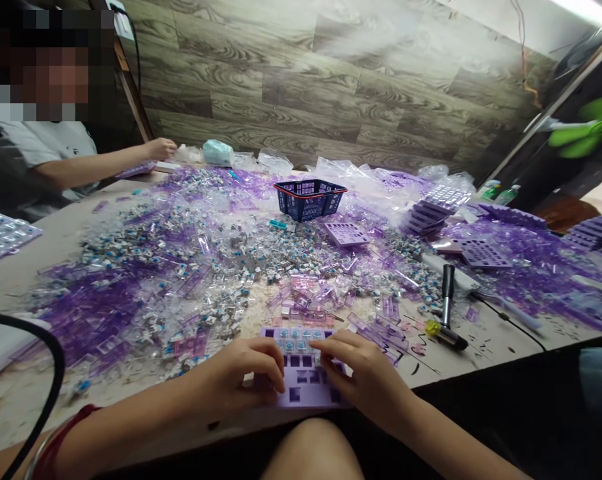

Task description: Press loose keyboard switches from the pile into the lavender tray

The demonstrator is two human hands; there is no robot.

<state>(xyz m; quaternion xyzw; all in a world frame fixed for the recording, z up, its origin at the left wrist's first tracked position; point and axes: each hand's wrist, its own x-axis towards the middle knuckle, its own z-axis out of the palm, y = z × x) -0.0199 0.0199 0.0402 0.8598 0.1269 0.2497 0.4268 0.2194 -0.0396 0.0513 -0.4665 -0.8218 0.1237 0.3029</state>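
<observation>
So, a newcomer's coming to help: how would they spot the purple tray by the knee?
Find the littered table, then its near edge beyond the bare knee. The purple tray there has clear, blue-centred pieces near its far end; only this one lies between left hand and right hand.

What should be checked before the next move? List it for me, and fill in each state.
1. Purple tray within reach of both hands: ok, it lies between them.
2. Left hand at the tray: ok, at its left side; how firm the grip is, cannot tell.
3. Right hand at the clear pieces: ok, a fingertip is at their right end.
4. Clear pieces fully seated in the tray: cannot tell.
5. All slots filled: not ok, several lower slots are open.
6. Hammer away from the hands: ok, it lies off to the right.
</observation>
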